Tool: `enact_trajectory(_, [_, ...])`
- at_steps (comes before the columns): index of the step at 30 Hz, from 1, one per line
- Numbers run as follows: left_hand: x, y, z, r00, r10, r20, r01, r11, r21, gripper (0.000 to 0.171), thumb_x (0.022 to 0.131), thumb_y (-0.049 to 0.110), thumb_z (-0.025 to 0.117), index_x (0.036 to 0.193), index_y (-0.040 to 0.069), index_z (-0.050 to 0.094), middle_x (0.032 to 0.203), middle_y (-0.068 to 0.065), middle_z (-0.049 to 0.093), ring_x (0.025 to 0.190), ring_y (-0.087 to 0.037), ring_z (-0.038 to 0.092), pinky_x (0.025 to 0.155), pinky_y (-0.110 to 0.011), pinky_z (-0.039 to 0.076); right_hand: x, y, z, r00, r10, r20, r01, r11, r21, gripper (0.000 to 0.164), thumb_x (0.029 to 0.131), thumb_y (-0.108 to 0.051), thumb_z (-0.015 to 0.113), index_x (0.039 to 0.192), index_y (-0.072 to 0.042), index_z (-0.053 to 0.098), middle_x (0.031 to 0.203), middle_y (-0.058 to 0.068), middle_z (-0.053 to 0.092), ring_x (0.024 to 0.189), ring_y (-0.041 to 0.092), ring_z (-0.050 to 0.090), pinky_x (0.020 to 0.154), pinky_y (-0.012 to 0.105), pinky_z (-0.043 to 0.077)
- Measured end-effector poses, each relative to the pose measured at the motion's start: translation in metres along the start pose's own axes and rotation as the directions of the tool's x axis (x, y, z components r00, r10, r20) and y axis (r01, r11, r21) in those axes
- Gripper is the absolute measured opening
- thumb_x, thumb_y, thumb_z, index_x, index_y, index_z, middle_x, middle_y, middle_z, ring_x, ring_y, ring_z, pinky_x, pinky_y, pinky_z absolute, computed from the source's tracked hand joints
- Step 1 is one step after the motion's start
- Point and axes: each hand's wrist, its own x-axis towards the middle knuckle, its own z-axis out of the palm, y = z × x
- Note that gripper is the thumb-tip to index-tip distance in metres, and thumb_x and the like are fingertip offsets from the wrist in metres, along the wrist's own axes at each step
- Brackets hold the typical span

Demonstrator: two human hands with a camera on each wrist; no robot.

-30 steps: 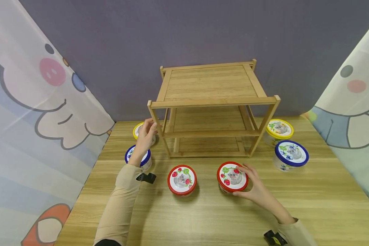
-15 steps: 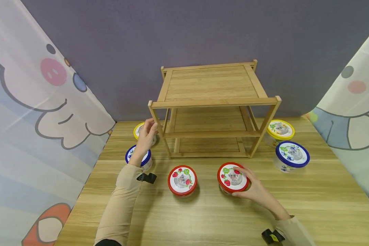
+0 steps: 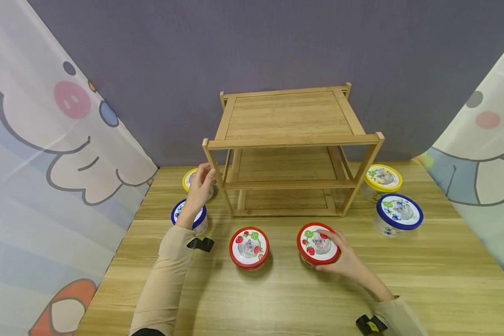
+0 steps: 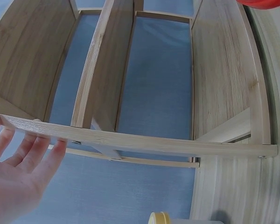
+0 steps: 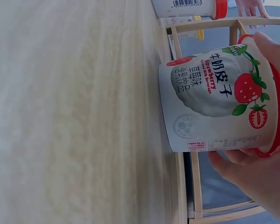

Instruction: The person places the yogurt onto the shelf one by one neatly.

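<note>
My left hand [image 3: 199, 184] holds the left front post of a three-tier wooden shelf rack [image 3: 294, 140]; in the left wrist view the hand's fingers [image 4: 49, 163] meet the post near the left edge. At the right front, my right hand [image 3: 344, 259] grips a strawberry milk tub [image 3: 315, 240] with a red lid, thumb on one side and fingers on the other. The right wrist view shows the tub's printed side [image 5: 214, 93] close up. A second red-lidded tub [image 3: 248, 247] stands to its left, apart from both hands.
Left of the rack, a blue-lidded tub [image 3: 178, 212] and a yellow-lidded tub [image 3: 187, 178] are partly hidden by my left arm. Another yellow-lidded tub [image 3: 382, 177] and blue-lidded tub [image 3: 399, 212] stand right of it. Cartoon-printed curtains [image 3: 21, 163] flank the wooden tabletop [image 3: 277, 303].
The right hand's fingers have closed in slightly around the tub's lid, and its wrist has shifted a little left. My left hand stays at the rack post.
</note>
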Motion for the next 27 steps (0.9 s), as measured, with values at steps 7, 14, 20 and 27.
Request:
enact_trajectory(7, [-0.001, 0.000, 0.000, 1.000, 0.018, -0.009, -0.018, 1.000, 0.012, 0.032, 0.096, 0.018, 0.037, 0.121, -0.002, 0.038, 0.112, -0.024, 0.048, 0.103, -0.030, 0.048, 0.090, -0.044, 0.040, 0.000, -0.002, 0.002, 0.999, -0.030, -0.026, 0.030, 1.000, -0.010, 0.083, 0.050, -0.014, 0.086, 0.122, -0.007, 0.044, 0.121, 0.027, 0.034, 0.104, 0.044, 0.040, 0.076, 0.058, 0.039])
enact_trajectory(14, [-0.001, -0.003, 0.000, 0.998, 0.058, -0.008, -0.058, 0.998, 0.028, 0.036, 0.096, 0.024, 0.038, 0.120, -0.002, 0.039, 0.110, -0.024, 0.048, 0.098, -0.021, 0.049, 0.088, -0.043, 0.040, -0.001, -0.001, 0.005, 0.999, -0.007, -0.049, 0.006, 1.000, -0.023, 0.083, 0.050, -0.014, 0.085, 0.122, -0.008, 0.045, 0.121, 0.027, 0.034, 0.105, 0.046, 0.039, 0.075, 0.059, 0.039])
enact_trajectory(20, [-0.002, -0.003, 0.001, 0.999, 0.043, -0.012, -0.043, 0.999, 0.022, 0.035, 0.096, 0.023, 0.037, 0.121, -0.002, 0.038, 0.111, -0.020, 0.048, 0.099, -0.024, 0.048, 0.089, -0.043, 0.040, -0.001, -0.006, 0.007, 0.997, 0.003, -0.079, -0.006, 0.999, -0.034, 0.082, 0.051, -0.018, 0.085, 0.123, -0.014, 0.046, 0.117, 0.022, 0.036, 0.100, 0.041, 0.043, 0.071, 0.053, 0.043])
enact_trajectory(27, [-0.002, 0.003, 0.000, 1.000, 0.005, -0.008, -0.005, 1.000, 0.002, 0.031, 0.096, 0.015, 0.036, 0.121, -0.003, 0.038, 0.113, -0.025, 0.047, 0.104, -0.033, 0.047, 0.090, -0.043, 0.040, 0.004, -0.016, 0.006, 0.997, 0.071, -0.038, -0.070, 0.997, 0.008, 0.080, 0.056, -0.020, 0.084, 0.125, -0.013, 0.044, 0.121, 0.022, 0.034, 0.104, 0.041, 0.042, 0.075, 0.054, 0.041])
